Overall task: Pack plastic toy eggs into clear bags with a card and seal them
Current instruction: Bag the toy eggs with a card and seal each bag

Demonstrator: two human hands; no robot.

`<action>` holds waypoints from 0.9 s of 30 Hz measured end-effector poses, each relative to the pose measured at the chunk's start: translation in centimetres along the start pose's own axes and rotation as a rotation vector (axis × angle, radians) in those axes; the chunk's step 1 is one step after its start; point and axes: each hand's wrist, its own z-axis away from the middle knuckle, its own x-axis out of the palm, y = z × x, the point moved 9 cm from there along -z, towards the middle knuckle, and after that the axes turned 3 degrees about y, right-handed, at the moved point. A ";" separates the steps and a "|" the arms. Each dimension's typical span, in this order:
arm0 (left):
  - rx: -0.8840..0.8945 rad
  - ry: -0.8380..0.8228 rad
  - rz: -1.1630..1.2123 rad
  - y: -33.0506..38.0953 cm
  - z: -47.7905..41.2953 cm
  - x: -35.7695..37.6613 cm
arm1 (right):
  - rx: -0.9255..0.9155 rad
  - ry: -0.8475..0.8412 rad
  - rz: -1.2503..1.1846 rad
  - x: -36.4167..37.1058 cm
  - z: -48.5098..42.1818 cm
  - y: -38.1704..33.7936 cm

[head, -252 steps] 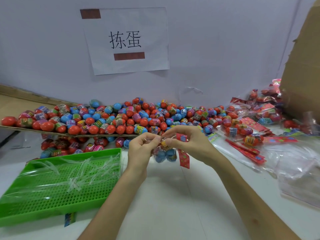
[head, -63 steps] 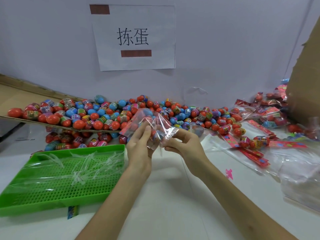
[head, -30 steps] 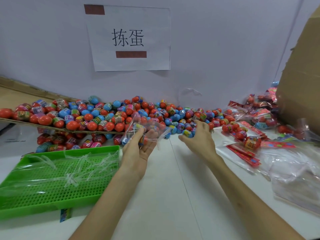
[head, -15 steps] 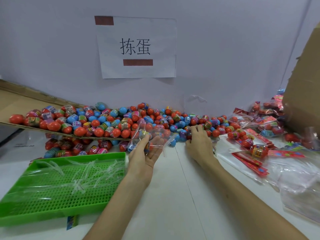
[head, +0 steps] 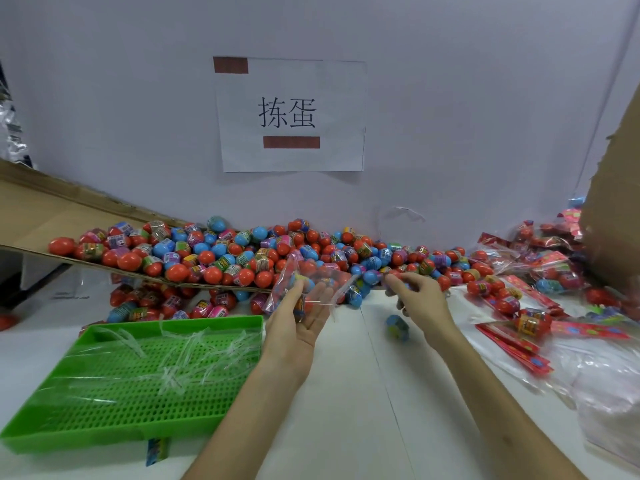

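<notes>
Standing up from the left hand [head: 298,323], the clear bag [head: 313,277] is over the middle of the desk [head: 346,410], just in front of the pile of toy eggs [head: 242,251]. The hand lies palm up with its fingers nearly straight. Its grip looks closed on the bag's lower edge, with the thumb pressing the film against the fingers. A few eggs show as blurs inside the bag.

The right hand [head: 420,301] hovers just to the right, apart from the bag, its fingers curled and the tips drawn together. Whether that grip is clamped on an egg or on nothing I cannot tell, since the tips blur into the pile behind them. Below this hand is a single blue egg [head: 397,327]; I cannot tell if it lies on the white desk or is just above it.

The pile runs along the wall, and its left part rests on a tilted cardboard sheet [head: 52,209] with more eggs underneath. Near the left forearm sits a green tray [head: 86,420] holding loose clear strips [head: 180,355]. Right of the right forearm lie red cards [head: 512,346]. Farther back are filled bags [head: 547,268], beside a cardboard box [head: 616,220]. Empty clear bags [head: 609,393] are heaped at the right edge. A paper sign [head: 291,114] hangs on the wall above the eggs — two dark tape strips on it.
</notes>
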 end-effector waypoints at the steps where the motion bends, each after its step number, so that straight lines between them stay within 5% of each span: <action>1: 0.001 0.004 0.013 0.1 0.0 0.0 | 0.022 -0.035 -0.084 -0.1 0.6 -0.5; 11: 0.049 0.025 -0.041 0.3 -0.5 -0.8 | -0.006 -0.620 -0.281 5.3 7.4 -5.6; 23: -0.003 -0.095 -0.158 -1.4 0.0 0.4 | -0.180 -0.118 -0.289 5.0 8.0 -5.9; 27: -0.021 -0.097 -0.169 -1.9 0.0 0.4 | -0.256 -0.115 -0.171 4.8 7.9 -6.5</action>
